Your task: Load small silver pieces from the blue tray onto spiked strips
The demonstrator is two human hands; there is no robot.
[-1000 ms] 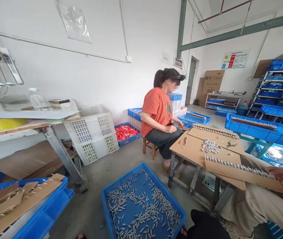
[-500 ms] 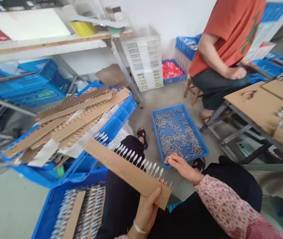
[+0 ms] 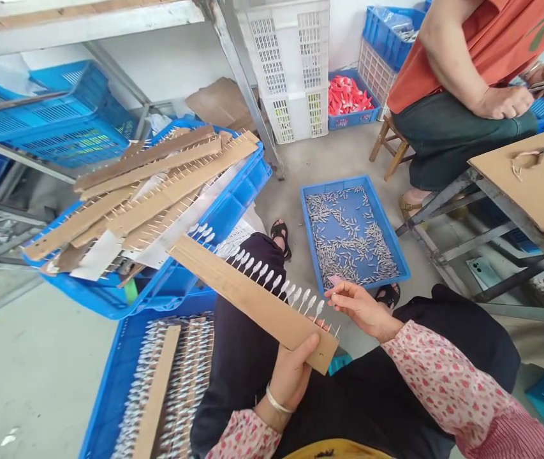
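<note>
My left hand grips the near end of a long cardboard strip held over my lap. A row of small silver pieces sticks out along the strip's far edge. My right hand hovers at the strip's right end, thumb and fingers pinched on something small I cannot make out. Just beyond it on the floor lies a blue tray scattered with several loose silver pieces.
A blue crate piled with cardboard strips stands at my left. Another blue crate of filled strips lies below it. A seated person in an orange shirt works at a cardboard-topped table. White crates stand behind.
My view dropped from the room and the seated person down to my lap. The cardboard strip and both hands came into view; my right hand has risen slightly toward the strip's end.
</note>
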